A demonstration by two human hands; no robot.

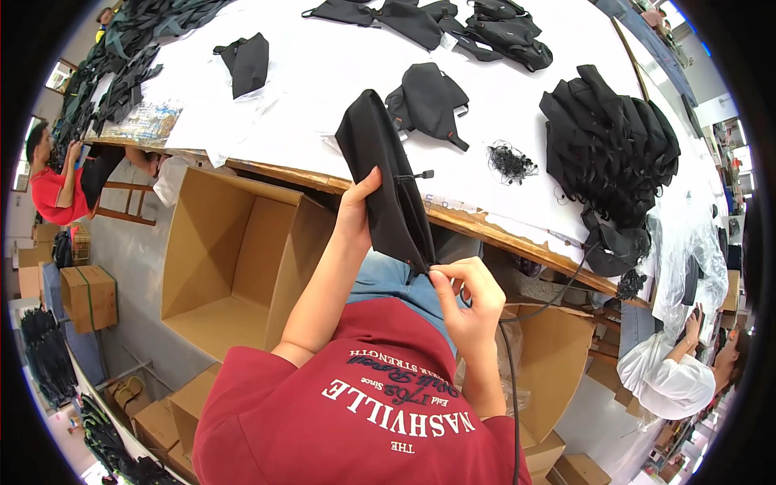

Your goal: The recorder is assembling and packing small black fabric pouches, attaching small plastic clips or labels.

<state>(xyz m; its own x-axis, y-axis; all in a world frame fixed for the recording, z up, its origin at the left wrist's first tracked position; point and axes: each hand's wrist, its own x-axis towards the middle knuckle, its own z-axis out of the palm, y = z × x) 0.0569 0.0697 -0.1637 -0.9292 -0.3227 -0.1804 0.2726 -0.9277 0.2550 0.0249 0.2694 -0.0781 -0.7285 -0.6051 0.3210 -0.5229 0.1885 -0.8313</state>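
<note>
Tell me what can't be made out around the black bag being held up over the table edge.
- Head view: the far face of the black bag, turned away.
- What the right hand pinches at the bag's lower corner: too small, covered by fingertips.
- The left hand palm and fingers, behind the bag.
- The cardboard box near wall's base, hidden by the left forearm.
- Single pieces in the black pile: they merge.
</note>
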